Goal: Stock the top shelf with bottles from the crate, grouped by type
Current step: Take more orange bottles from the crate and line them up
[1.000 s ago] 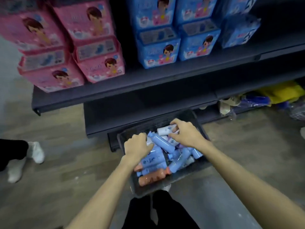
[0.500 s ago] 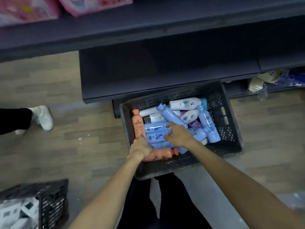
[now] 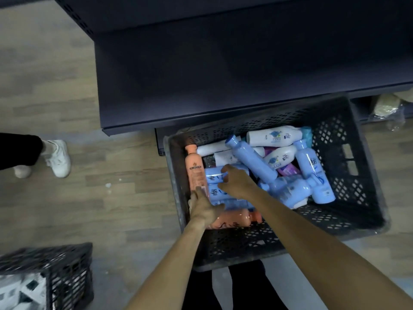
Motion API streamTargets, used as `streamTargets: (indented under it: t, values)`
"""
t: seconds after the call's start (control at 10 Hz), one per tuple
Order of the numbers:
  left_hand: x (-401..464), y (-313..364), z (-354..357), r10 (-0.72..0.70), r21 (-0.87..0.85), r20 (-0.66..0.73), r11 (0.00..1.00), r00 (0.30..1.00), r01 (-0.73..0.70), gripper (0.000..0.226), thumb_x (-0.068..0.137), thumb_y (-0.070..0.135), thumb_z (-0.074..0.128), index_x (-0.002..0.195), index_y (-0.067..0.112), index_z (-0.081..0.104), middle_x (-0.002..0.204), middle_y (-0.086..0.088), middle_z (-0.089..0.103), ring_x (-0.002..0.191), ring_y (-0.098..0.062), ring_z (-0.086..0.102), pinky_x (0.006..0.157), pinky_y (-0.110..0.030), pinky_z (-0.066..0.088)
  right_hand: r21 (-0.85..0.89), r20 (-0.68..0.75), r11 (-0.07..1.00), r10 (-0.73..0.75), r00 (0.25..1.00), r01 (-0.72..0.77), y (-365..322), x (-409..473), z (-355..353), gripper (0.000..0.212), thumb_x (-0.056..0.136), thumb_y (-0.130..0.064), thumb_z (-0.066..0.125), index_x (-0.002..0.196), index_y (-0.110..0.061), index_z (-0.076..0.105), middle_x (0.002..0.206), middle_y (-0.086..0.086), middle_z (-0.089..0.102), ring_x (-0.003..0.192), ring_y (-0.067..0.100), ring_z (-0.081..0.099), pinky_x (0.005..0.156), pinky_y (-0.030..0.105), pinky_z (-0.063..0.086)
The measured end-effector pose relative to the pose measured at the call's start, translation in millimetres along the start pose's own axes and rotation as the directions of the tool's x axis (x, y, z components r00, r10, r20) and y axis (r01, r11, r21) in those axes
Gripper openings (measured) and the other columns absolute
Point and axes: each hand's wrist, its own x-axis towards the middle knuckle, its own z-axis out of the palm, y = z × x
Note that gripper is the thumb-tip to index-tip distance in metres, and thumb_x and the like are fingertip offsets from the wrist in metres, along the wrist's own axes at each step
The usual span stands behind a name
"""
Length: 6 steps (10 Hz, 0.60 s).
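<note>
A: Bottles, blue, white and orange plastic, lie heaped in my black perforated crate [image 3: 348,215] on the floor.
B: Hands?
A: Left hand [image 3: 204,208] grips the upright orange bottle [image 3: 195,168]; right hand [image 3: 237,182] curls over a blue bottle [image 3: 213,175].

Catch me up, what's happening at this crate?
A person is reaching both hands into a black crate of lying bottles on the floor by dark shelving. The left hand touches the base of an orange bottle lying along the crate's left wall. The right hand curls round a blue bottle beside it. Neither bottle is lifted out yet. White, blue and another orange bottle lie jumbled around them.
</note>
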Motion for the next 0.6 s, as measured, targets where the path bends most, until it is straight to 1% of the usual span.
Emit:
streamTargets:
  t: [0.1,0.2,0.3,0.4,0.5,0.6]
  values:
    - [2.2,-1.8,6.2,0.025,-0.027,-0.015,0.999,1.000,-0.025,0.101,0.078,0.043,0.070,0.155,0.026,0.008,0.146,-0.007,0.021,0.135,-0.028,0.022,0.115,-0.039,0.027,-0.005,0.008,1.000,0.005,1.000,-0.005,1.6,9.6,7.1,0.051,0.092,-0.026,0.064,0.138,-0.015,0.044,0.132,0.011,0.057,0.117,0.029,0.056,0.086,0.034,0.048]
    - [1.1,-2.2,13.0,0.071,-0.042,-0.064,0.996,0.995,-0.074,0.096,0.078,0.044,0.068,0.153,0.040,0.009,0.148,-0.004,0.017,0.137,-0.027,0.022,0.114,-0.042,0.027,0.005,-0.024,1.000,-0.009,1.000,0.009,-10.2,22.6,9.8,0.052,0.095,-0.030,0.062,0.141,-0.015,0.043,0.135,0.010,0.056,0.113,0.030,0.060,0.091,0.042,0.052]
    - [-3.9,-8.0,26.0,0.167,0.041,-0.041,0.985,0.985,-0.165,0.090,0.073,0.051,0.065,0.150,0.041,0.020,0.156,0.005,0.002,0.145,-0.030,0.010,0.114,-0.050,0.026,0.005,-0.091,0.999,-0.033,0.995,0.034,-29.6,38.5,15.9,0.046,0.096,-0.033,0.058,0.137,-0.015,0.050,0.129,0.010,0.061,0.113,0.031,0.061,0.087,0.037,0.052]
    - [-3.4,-9.9,43.4,0.338,0.249,0.044,0.907,0.940,-0.338,0.082,0.077,0.062,0.039,0.152,0.034,0.020,0.161,0.008,-0.004,0.148,-0.030,-0.011,0.116,-0.058,0.017,-0.101,-0.171,0.995,-0.040,0.984,0.023,-46.8,49.1,26.7,0.044,0.095,-0.038,0.056,0.132,-0.013,0.052,0.126,0.010,0.061,0.118,0.029,0.057,0.089,0.035,0.048]
    - [0.0,5.4,40.4,0.348,0.441,0.129,0.819,0.929,-0.368,0.097,0.083,0.068,-0.011,0.154,0.009,0.018,0.161,-0.007,0.013,0.151,-0.026,0.003,0.122,-0.042,0.011,-0.207,-0.216,0.978,-0.050,0.975,0.004,-50.2,55.6,36.1,0.057,0.091,-0.044,0.062,0.136,-0.013,0.046,0.131,0.009,0.056,0.120,0.028,0.054,0.089,0.036,0.047]
    - [6.8,21.4,41.5,0.276,0.056,0.135,0.957,0.952,-0.286,0.064,0.103,0.044,0.019,0.148,0.000,0.027,0.154,-0.009,0.030,0.146,-0.026,0.021,0.120,-0.035,0.016,-0.307,-0.224,0.952,-0.054,0.973,-0.018,-48.6,64.1,39.7,0.063,0.088,-0.042,0.069,0.136,-0.010,0.043,0.132,0.009,0.053,0.120,0.027,0.054,0.090,0.035,0.047]
